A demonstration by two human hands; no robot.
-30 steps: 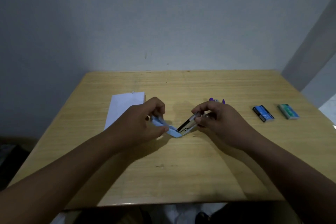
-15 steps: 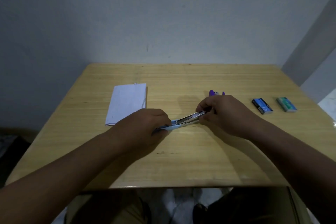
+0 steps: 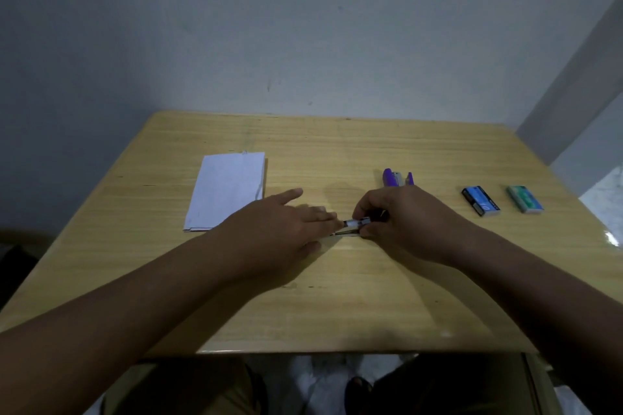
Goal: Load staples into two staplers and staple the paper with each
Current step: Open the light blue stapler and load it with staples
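Our right hand (image 3: 401,216) keeps a narrow grip, thumb and fingers pinched on the metal end of the small stapler (image 3: 352,227), which lies low on the table (image 3: 337,296) near its middle. Our left hand (image 3: 279,229) lies flat over the stapler's other end, fingers stretched out and index finger pointing toward one o'clock; we cannot tell whether it grips anything beneath the palm. At ten o'clock from the hands lies the white paper (image 3: 226,190). At one o'clock, just beyond our right hand, the purple stapler (image 3: 392,177) peeks out. At three o'clock sit a blue staple box (image 3: 480,200) and, farther right, a green staple box (image 3: 525,199).
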